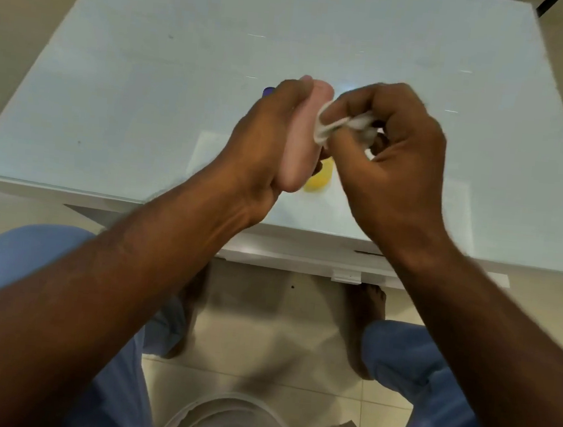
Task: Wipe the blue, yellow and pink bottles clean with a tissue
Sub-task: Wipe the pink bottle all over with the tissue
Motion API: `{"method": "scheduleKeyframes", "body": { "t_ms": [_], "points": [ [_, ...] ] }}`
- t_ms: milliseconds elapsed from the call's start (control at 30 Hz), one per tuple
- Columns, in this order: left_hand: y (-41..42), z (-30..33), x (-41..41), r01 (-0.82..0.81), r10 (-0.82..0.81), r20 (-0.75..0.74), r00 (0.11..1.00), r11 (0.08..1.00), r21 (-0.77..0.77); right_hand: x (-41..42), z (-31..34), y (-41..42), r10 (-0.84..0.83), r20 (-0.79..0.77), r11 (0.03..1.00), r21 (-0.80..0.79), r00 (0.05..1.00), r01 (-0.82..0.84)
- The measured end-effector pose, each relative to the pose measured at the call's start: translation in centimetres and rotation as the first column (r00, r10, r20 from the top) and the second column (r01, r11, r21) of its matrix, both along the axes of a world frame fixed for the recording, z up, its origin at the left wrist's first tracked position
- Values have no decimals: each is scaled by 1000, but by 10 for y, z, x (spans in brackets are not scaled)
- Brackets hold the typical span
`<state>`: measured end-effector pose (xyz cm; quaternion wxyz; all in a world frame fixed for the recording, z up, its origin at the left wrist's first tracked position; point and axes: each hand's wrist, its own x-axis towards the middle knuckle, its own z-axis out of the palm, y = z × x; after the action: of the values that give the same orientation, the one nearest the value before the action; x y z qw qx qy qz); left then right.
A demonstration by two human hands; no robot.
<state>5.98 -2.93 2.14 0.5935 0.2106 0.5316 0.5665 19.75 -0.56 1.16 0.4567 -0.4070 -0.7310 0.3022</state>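
Pink plastic bottle is held up over the pale glass-topped table, gripped lengthwise by left hand w/ fingers curled round it. Right hand pinches a crumpled white tissue against its side. Yellow bottle lies on table just below; a blue bottle peeks out behind left hand.

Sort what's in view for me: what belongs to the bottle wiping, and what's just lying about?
For the job: pink bottle in the left hand; tissue in the right hand; yellow bottle and blue bottle, both mostly hidden.

Lying about: white bin on the floor; glass table only carries things.
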Motion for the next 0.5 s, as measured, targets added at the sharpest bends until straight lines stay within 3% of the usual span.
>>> {"method": "scheduleKeyframes", "body": {
  "t_ms": [100,267,433,500],
  "points": [
    [1,-6,5,-25,27,48,998,999,-29,0,-3,1,-42,-3,999,-12,999,42],
    [3,-9,-3,-46,58,151,987,995,-84,-10,-9,-23,213,165,973,52,963,-224],
    [4,-7,2,-101,105,44,994,991,-83,0,2,0,-37,-14,997,-62,999,36],
    [4,-7,7,-101,104,24,994,990,-100,4,1,5,-56,-30,991,-123,998,52]
  ]
}}
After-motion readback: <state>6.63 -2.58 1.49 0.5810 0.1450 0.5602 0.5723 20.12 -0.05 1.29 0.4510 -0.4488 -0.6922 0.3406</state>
